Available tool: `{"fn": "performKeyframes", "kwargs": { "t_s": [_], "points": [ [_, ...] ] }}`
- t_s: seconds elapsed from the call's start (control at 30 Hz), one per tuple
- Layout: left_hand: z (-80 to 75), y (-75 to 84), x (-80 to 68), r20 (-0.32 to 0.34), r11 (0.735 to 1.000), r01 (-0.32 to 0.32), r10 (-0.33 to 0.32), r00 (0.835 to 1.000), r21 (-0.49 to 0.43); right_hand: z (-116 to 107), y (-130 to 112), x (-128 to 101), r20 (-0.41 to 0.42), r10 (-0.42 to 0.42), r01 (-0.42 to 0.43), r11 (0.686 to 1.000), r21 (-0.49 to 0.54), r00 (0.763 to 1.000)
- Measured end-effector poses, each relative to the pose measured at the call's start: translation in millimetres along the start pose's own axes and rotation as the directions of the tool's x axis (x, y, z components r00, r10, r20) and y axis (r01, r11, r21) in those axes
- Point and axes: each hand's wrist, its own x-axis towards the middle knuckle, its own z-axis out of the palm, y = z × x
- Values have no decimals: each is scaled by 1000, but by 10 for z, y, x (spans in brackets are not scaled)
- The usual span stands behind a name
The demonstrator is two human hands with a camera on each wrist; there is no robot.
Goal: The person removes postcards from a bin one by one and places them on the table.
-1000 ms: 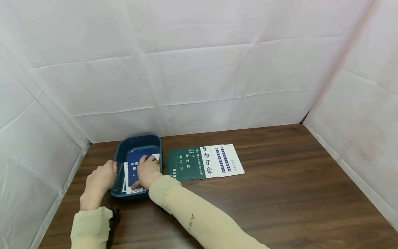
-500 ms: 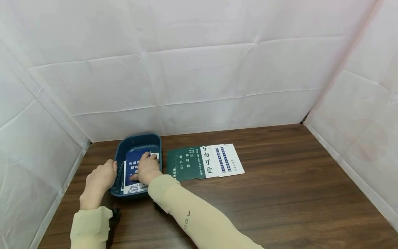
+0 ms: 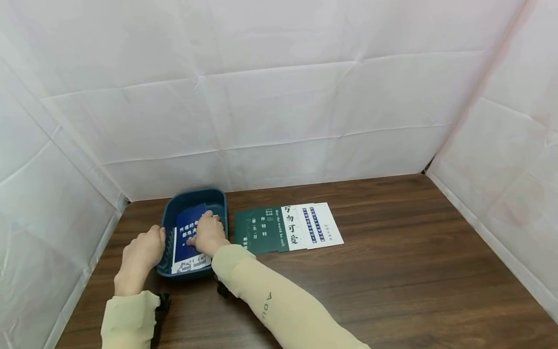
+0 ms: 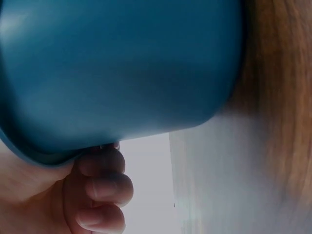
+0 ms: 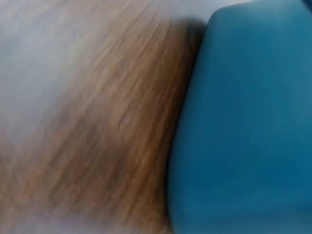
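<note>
Here the dark blue card [image 3: 188,228] lies in the blue tray [image 3: 216,198], atop other cards; your right hand [image 3: 208,234] pins it flat-fingered, while your left hand [image 3: 141,253] curls round the rim to steady the tray on the worktop [image 3: 392,271].

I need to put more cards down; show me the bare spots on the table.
Bare wood lies right of the card row, up to the right wall, and along the near edge. It is crowded at the left: blue tray, left hand, right hand.
</note>
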Motion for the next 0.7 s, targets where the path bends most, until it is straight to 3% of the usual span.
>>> {"fn": "performKeyframes", "kwargs": {
  "t_s": [0.1,0.27,0.5,0.7],
  "points": [
    [13,21,-7,-10,1000,0,0,1000,7,-50,14,-3,-19,-87,87,996,-27,996],
    [3,35,-15,-27,1000,3,-2,1000,17,-174,5,-9,-57,-244,239,967,-83,968],
    [-25,35,-23,-12,1000,4,-4,1000,25,-331,-20,-29,-118,-290,303,947,109,950],
    [-15,33,-18,-12,1000,-12,12,1000,25,-440,31,-46,-145,-389,386,921,-53,910]
  ]
}}
